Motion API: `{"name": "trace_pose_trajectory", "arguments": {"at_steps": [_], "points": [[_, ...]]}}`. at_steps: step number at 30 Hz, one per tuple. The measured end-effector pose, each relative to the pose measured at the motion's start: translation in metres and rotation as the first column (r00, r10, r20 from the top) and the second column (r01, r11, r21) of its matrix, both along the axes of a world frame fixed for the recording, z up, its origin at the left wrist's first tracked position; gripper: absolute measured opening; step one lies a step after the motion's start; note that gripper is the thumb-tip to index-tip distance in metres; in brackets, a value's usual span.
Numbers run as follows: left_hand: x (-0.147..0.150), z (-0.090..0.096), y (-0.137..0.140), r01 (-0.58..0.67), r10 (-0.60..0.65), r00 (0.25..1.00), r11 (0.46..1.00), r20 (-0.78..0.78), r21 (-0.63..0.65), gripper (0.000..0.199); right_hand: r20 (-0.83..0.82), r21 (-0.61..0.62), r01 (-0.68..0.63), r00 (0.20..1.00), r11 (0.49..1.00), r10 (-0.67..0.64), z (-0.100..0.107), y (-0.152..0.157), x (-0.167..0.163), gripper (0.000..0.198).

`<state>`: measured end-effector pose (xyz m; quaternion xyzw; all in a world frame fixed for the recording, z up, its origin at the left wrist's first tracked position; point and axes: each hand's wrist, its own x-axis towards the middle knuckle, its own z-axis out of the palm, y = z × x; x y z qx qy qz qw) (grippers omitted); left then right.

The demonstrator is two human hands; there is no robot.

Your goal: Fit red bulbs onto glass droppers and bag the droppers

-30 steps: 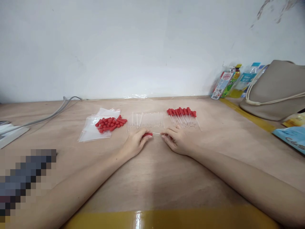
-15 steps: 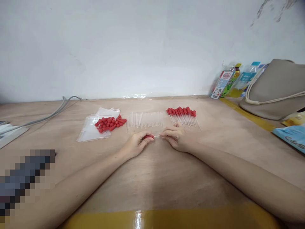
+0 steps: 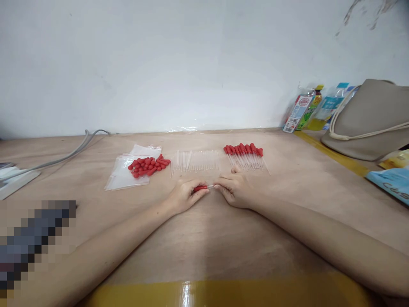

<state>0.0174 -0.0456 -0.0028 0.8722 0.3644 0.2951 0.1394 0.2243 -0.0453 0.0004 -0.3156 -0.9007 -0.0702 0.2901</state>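
Between thumb and fingers, my left hand (image 3: 187, 195) pinches a red rubber dropper bulb (image 3: 201, 188). My right hand (image 3: 234, 187) is closed on a clear glass dropper tube (image 3: 210, 186), whose end meets the mouth of the bulb; most of the tube is hidden by the fingers. Behind the hands lies a row of clear tubes (image 3: 198, 161). Left of it, a pile of loose red bulbs (image 3: 148, 166) rests on clear plastic bags (image 3: 119, 175). To the right, droppers with red bulbs fitted (image 3: 244, 154) lie side by side.
A grey cable (image 3: 70, 152) runs across the left side of the wooden table (image 3: 179, 256). Lower left is a pixelated dark object (image 3: 28, 247). Drink bottles (image 3: 329, 106), a carton (image 3: 297, 113), a grey-beige bag (image 3: 367, 115) and a blue packet (image 3: 390, 183) are at the right.
Both hands have shifted slightly toward me. More of the red bulb shows between my left fingers, and a shorter stretch of tube shows between the hands.
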Motion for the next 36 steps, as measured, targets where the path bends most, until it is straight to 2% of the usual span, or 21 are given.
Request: {"name": "trace_pose_trajectory", "arguments": {"at_steps": [7, 16, 20, 23, 25, 28, 29, 31, 33, 36], "points": [[0.001, 0.001, 0.000, 0.031, -0.030, 0.999, 0.998, -0.013, 0.048, 0.016, 0.067, -0.101, 0.020, 0.998, 0.995, -0.014, 0.003, -0.001, -0.005, 0.034], [-0.002, -0.002, 0.006, 0.114, -0.105, 0.993, 0.964, -0.050, 0.240, 0.015, 0.029, -0.334, 0.028, 0.999, 0.942, -0.020, 0.001, 0.002, -0.008, 0.031], [-0.002, 0.000, 0.006, 0.116, -0.109, 0.993, 0.969, -0.041, 0.220, 0.013, 0.095, -0.357, 0.052, 0.995, 0.933, -0.019, 0.009, -0.001, -0.009, 0.031], [-0.003, 0.002, 0.005, 0.055, -0.057, 0.998, 0.976, 0.003, 0.211, 0.014, 0.145, -0.341, 0.075, 0.989, 0.937, -0.027, 0.021, -0.003, -0.007, 0.025], [-0.005, 0.002, 0.006, -0.036, 0.026, 0.998, 0.977, 0.050, 0.212, 0.024, 0.135, -0.369, 0.092, 0.990, 0.925, -0.045, 0.029, 0.001, 0.000, 0.023], [-0.009, 0.001, 0.008, -0.122, 0.111, 0.991, 0.978, 0.074, 0.167, 0.038, 0.029, -0.473, 0.188, 0.980, 0.861, -0.198, 0.039, 0.017, 0.018, 0.020], [-0.009, 0.001, 0.009, -0.113, 0.105, 0.993, 0.982, 0.060, 0.149, 0.036, -0.021, -0.526, 0.241, 0.955, 0.816, -0.296, 0.041, 0.025, 0.025, 0.020], [-0.010, 0.001, 0.010, -0.067, 0.064, 0.998, 0.989, 0.030, 0.131, 0.026, -0.084, -0.630, 0.353, 0.855, 0.692, -0.512, 0.042, 0.042, 0.038, 0.023], [-0.010, 0.000, 0.011, -0.034, 0.033, 0.999, 0.992, 0.013, 0.118, 0.018, -0.072, -0.623, 0.489, 0.741, 0.610, -0.668, 0.040, 0.057, 0.045, 0.024], [-0.010, 0.000, 0.011, -0.032, 0.031, 1.000, 0.994, 0.004, 0.105, 0.012, -0.024, -0.533, 0.652, 0.625, 0.539, -0.780, 0.036, 0.072, 0.042, 0.025]]}}
